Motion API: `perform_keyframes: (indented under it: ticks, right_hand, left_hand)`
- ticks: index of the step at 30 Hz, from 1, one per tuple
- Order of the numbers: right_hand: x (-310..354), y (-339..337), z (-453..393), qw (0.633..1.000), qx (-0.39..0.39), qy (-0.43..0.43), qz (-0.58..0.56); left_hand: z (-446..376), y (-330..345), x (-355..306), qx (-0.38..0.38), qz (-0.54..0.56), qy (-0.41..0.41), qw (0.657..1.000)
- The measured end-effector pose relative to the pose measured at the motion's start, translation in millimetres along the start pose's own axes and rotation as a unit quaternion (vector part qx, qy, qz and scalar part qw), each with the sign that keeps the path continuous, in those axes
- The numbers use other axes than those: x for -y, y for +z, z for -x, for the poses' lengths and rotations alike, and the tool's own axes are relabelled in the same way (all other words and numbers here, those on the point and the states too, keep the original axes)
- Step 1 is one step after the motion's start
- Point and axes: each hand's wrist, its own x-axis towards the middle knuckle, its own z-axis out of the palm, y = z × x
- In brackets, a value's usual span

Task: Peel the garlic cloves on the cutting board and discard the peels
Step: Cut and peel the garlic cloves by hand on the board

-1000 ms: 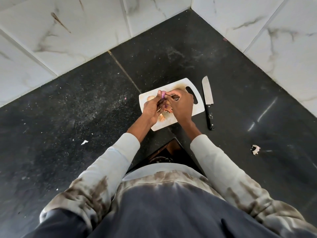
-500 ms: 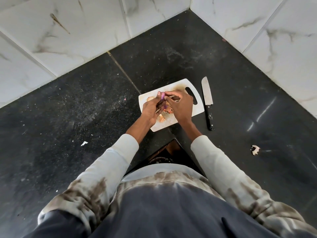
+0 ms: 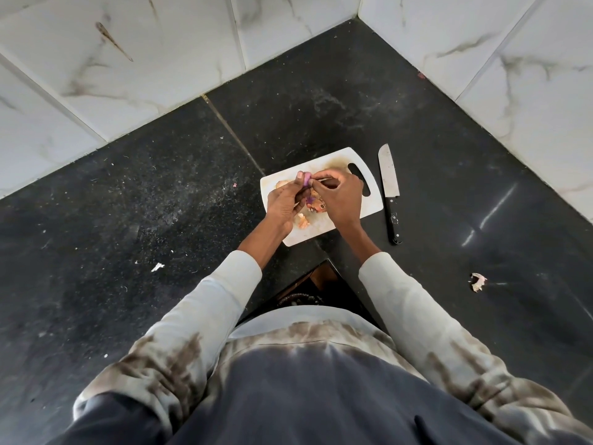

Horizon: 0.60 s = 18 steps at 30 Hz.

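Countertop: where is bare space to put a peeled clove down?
Bare countertop lies between the knife and the tiled wall, and left of the cutting board. The board's middle is crowded by both hands and garlic.

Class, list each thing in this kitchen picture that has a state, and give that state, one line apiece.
Left hand: grips a garlic clove.
Right hand: pinches the clove's peel.
Garlic clove: held above the cutting board, partly peeled.
Knife: flat on the counter, untouched.
Peel scrap: loose on the counter.
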Motion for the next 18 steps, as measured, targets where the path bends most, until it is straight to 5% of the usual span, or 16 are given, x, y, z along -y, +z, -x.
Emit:
perform_keyframes:
  ticks: [11,18]
  right_hand:
    - [0.1,-2.7,0.3,0.995,0.063,-0.033,0.066]
    - [-4.5,-7.6,2.2,0.999,0.028,0.026,0.017]
  left_hand:
    - [-1.2,-3.2,-0.3,0.014,0.015,-0.023,1.0]
    - [2.5,-8.3,-5.0,0.06,0.048,-0.027,0.997]
